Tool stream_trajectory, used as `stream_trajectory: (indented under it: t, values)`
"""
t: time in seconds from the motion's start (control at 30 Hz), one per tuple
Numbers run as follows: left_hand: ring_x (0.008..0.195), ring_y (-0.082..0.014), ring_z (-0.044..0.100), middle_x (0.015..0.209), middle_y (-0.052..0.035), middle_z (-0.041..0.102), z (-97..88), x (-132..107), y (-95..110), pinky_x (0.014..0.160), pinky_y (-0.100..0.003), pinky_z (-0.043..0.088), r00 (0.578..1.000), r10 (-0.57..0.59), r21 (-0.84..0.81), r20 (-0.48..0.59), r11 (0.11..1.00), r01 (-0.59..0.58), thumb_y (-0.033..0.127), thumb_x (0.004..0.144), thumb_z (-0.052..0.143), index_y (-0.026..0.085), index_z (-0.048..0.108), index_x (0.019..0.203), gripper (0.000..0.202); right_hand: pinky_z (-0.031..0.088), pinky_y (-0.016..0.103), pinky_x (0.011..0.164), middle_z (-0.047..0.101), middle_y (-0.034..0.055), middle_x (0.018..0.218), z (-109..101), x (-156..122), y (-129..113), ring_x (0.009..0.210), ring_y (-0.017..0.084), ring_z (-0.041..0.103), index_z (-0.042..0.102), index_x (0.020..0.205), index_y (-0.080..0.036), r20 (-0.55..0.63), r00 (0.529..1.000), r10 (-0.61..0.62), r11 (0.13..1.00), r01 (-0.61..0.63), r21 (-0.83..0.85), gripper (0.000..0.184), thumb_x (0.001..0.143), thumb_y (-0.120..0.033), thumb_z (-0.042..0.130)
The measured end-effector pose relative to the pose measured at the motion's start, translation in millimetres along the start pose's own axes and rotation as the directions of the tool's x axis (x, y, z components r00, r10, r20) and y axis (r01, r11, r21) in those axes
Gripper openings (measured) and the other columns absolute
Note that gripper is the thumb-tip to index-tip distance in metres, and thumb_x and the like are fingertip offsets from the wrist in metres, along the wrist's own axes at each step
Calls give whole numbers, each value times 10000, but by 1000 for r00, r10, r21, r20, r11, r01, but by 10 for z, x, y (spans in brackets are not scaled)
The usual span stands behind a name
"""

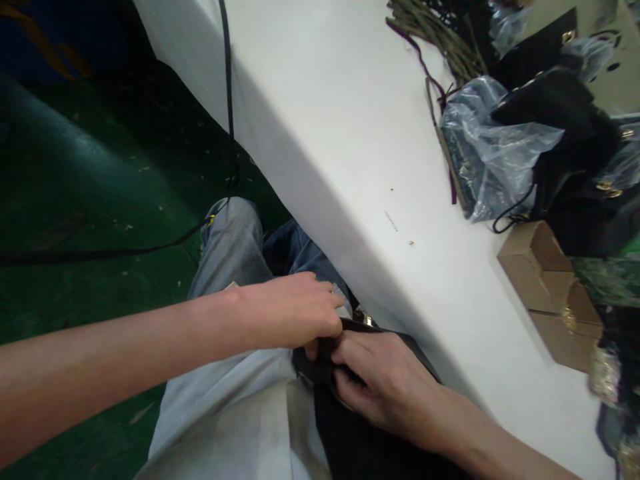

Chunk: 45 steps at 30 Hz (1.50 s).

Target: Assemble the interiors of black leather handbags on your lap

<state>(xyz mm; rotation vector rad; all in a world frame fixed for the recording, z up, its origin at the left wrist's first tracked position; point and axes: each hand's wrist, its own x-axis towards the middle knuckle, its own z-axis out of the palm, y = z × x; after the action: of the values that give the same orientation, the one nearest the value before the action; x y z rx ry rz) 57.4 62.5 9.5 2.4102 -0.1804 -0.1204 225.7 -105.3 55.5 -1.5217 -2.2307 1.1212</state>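
Across the lap, just off the edge of the white desk (350, 133), I have the black piece (355, 433) lying under and between the two hands. Its folded upper edge runs sideways from the left hand (295, 310), behind the right hand (393, 380), toward the desk; both hands meet on that edge. From there the piece drops toward the bottom of my view, passing beneath the right forearm, so the right hand is nearer its bulk and the left reaches only its far left end. I cannot tell the long axis for certain: the right arm covers the middle and my view cuts off the rest. Left fingers curl down over the fold; right thumb and fingers look pinched on it just beside them. Pale cloth (240, 420) lies to the piece's left.
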Motion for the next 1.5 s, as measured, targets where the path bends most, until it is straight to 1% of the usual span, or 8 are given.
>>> stream_trajectory:
  t: [0.17, 0.3, 0.43, 0.6, 0.77, 1.1, 1.33, 1.5]
  values:
    - [963, -242, 770, 1007, -6, 803, 273, -138, -6, 704, -303, 481, 990, -134, -470, 41, 872, 137, 285, 817, 1006, 241, 781, 1007, 298, 385, 321, 664, 641, -4, 855, 67, 0, 142, 710, 166, 561, 614, 997, -217, -26, 1000, 1, 1000, -1, 1, 141, 1023, -89, 561]
    - [846, -239, 770, 891, 4, 779, 466, -244, 67, 621, -300, 437, 958, -271, -620, 90, 738, 267, 324, 787, 1000, 222, 734, 1006, 359, 378, 333, 660, 632, 8, 877, 145, 12, 246, 714, 172, 562, 618, 994, -215, -8, 1000, -10, 999, 10, -47, 162, 1056, -100, 523]
    - [822, -233, 763, 909, 12, 775, 647, -217, 114, 628, -299, 454, 935, -354, -644, 8, 714, 276, 273, 729, 976, 222, 687, 1021, 413, 384, 341, 660, 623, 26, 900, 168, 40, 297, 730, 184, 572, 591, 987, -213, -20, 1000, -1, 989, -2, -145, 191, 1088, -95, 479]
    - [994, -268, 777, 1032, -47, 779, 961, -205, 260, 796, -326, 549, 873, -476, -613, -102, 722, 322, 72, 851, 668, 217, 634, 1039, 240, 424, 336, 681, 625, 25, 901, 233, 46, 274, 744, 191, 601, 571, 994, -216, -70, 997, 41, 983, -52, -174, 182, 1079, -78, 488]
    - [1065, -270, 753, 1143, -85, 755, 1147, -250, 409, 911, -365, 595, 872, -456, -593, -177, 756, 276, 45, 952, 517, 209, 629, 1100, 247, 444, 336, 679, 651, 14, 876, 300, 3, 207, 731, 191, 629, 565, 1004, -223, -106, 991, 83, 987, -97, -132, 147, 1068, -95, 526]
    - [1040, -230, 747, 1129, -60, 742, 1221, -238, 397, 845, -322, 579, 825, -444, -620, -349, 769, 152, 60, 970, 577, 209, 718, 1065, 227, 472, 270, 653, 713, -33, 839, 373, -36, 163, 670, 149, 667, 644, 1053, -240, -162, 931, 327, 944, -315, 98, 198, 920, -104, 699]
    - [1123, -231, 707, 1218, -75, 720, 1241, -242, 481, 879, -327, 580, 807, -451, -583, -381, 795, 169, 56, 1013, 607, 203, 744, 1078, 212, 513, 269, 640, 742, -17, 833, 376, -169, 152, 666, 160, 711, 663, 1038, -233, -278, 921, 272, 958, -286, -8, 93, 985, -192, 726]
    - [1162, -239, 697, 1262, -67, 715, 1265, -229, 514, 882, -341, 576, 804, -445, -541, -396, 820, 187, 65, 1013, 652, 216, 728, 1082, 182, 575, 266, 692, 805, 10, 875, 356, -231, 169, 736, 172, 780, 715, 998, -226, -279, 928, 246, 969, -239, 57, 76, 1062, -241, 753]
